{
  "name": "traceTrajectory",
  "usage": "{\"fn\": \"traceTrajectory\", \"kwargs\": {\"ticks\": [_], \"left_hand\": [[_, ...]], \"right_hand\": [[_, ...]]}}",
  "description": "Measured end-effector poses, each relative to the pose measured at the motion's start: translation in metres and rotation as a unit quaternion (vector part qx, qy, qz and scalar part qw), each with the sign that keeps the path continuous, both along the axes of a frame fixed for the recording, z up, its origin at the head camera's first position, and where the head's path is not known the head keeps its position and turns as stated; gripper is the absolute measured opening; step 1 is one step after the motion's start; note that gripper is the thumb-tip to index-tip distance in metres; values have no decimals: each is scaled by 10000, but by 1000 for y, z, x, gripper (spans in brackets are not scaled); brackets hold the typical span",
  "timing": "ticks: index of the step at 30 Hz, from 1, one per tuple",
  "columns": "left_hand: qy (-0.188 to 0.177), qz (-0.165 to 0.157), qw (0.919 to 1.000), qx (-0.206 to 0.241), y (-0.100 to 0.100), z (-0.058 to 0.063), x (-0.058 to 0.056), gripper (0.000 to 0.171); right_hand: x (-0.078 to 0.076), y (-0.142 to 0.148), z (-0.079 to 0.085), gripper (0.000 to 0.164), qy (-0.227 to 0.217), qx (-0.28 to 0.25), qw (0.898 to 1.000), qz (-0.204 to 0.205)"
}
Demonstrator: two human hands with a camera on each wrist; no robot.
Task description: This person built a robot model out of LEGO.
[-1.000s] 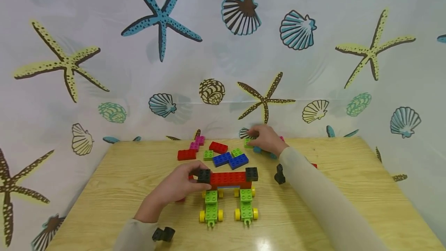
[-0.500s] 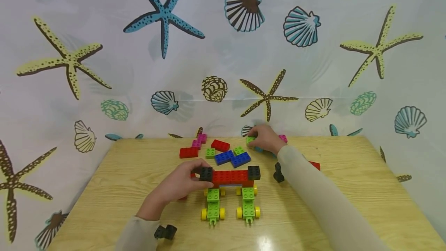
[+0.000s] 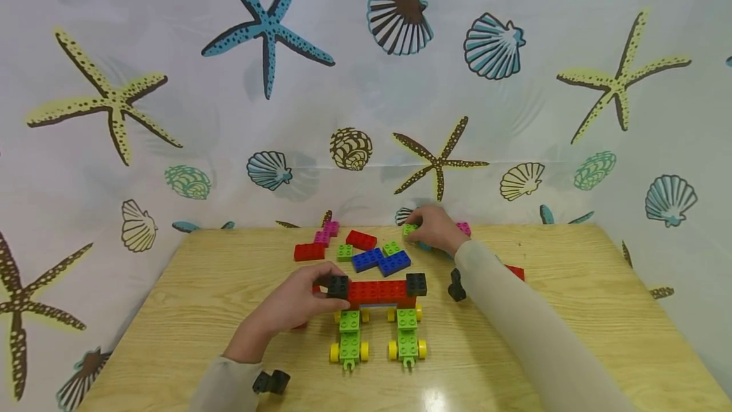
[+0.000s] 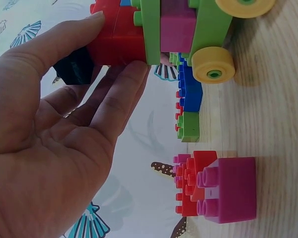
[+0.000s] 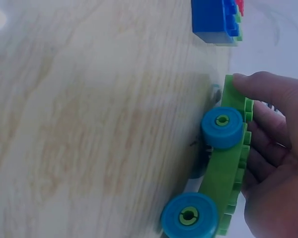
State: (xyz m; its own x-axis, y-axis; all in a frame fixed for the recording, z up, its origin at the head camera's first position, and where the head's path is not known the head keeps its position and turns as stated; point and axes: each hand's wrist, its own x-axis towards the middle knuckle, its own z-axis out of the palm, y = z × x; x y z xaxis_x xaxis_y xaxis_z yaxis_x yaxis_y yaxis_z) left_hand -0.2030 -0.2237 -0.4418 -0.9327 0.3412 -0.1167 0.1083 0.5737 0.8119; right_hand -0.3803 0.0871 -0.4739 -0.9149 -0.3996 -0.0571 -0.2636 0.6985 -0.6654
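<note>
My left hand grips the left end of a built toy of red bricks. In the left wrist view its thumb and fingers lie on two sides of the red end, by a black brick. A second black brick caps the right end. Under the red row stand two green wheeled bases with yellow wheels. At the table's back, my right hand pinches one end of a green wheeled base with blue wheels. Its far side is hidden.
Blue bricks, red bricks, small green bricks and pink bricks lie at the back. One black piece stands near the right forearm, another black piece by the left sleeve. A patterned cloth hangs behind the table.
The head view has shifted slightly. Both hands keep their places on the red brick toy and the green wheeled base.
</note>
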Motion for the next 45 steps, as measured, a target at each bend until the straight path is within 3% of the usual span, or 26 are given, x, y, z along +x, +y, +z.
{"fn": "traceTrajectory", "kwargs": {"ticks": [15,27,45], "left_hand": [[54,34,10000,5,3,-1,0,34],[31,-77,9997,212,6,-5,1,37],[-102,126,9992,375,15,-5,2,40]], "right_hand": [[15,6,15,39,11,-306,9995,-104],[52,17,32,41,75,-479,9988,56],[111,9,64,41,237,-794,9949,579]]}}
